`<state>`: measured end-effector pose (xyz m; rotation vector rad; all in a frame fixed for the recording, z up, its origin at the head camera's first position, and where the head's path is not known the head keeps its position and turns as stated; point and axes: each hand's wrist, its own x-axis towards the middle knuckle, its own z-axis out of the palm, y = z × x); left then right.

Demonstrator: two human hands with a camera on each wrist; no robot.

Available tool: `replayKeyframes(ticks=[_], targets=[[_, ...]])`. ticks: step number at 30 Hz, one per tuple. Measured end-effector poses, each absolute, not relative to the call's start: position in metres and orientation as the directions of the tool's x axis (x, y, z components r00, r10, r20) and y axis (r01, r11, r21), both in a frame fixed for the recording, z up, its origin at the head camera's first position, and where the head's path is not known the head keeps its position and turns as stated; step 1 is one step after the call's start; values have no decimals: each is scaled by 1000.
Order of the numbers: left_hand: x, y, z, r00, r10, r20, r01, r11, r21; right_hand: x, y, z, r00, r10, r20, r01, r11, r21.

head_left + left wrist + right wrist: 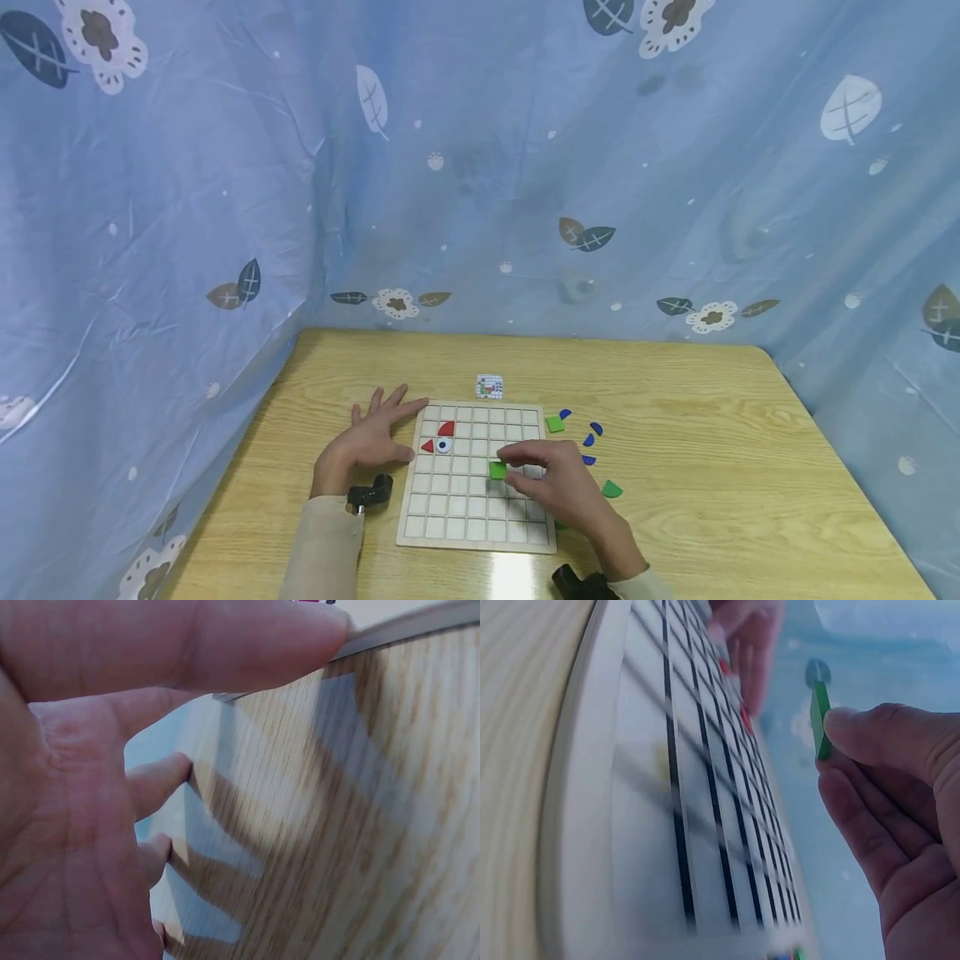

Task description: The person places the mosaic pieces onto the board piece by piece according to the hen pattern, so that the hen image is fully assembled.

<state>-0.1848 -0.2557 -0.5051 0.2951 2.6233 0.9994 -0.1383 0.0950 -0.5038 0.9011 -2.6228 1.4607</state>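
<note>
A person's right hand (558,482) pinches a green square (497,470) between thumb and fingers, lifted over the grid board (441,528) at the lower center of the frame. The left hand (372,439), fingers spread and holding nothing, lies along the board's left edge; whether the thumb actually presses the edge is hard to tell.

Three pieces sit in the board's upper left: a red curved piece (447,428), a red triangle (427,447) and a white disc with a dark center (443,445). Most of the visible squares are bare, suggesting work at an early stage.

Likely left to place are the pieces on the table (712,433), right of the board: a second green square (555,424), four blue half-rounds (596,428) and a green curved piece (612,488). Another bit of green shows beneath the right hand, mostly hidden. Above the board, a small card (490,386) bears a colored design too tiny to read.
</note>
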Motion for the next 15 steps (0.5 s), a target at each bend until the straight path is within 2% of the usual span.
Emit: replayKeyframes(ticks=[8, 15], targets=[[-186, -254, -503, -928, 293, -229, 74, 750, 658, -151, 47, -507, -836, -515, 188, -441, 428, -789], [-186, -253, -502, -928, 296, -226, 82, 755, 650, -160, 20, -512, -811, -547, 208, -484, 427, -764]])
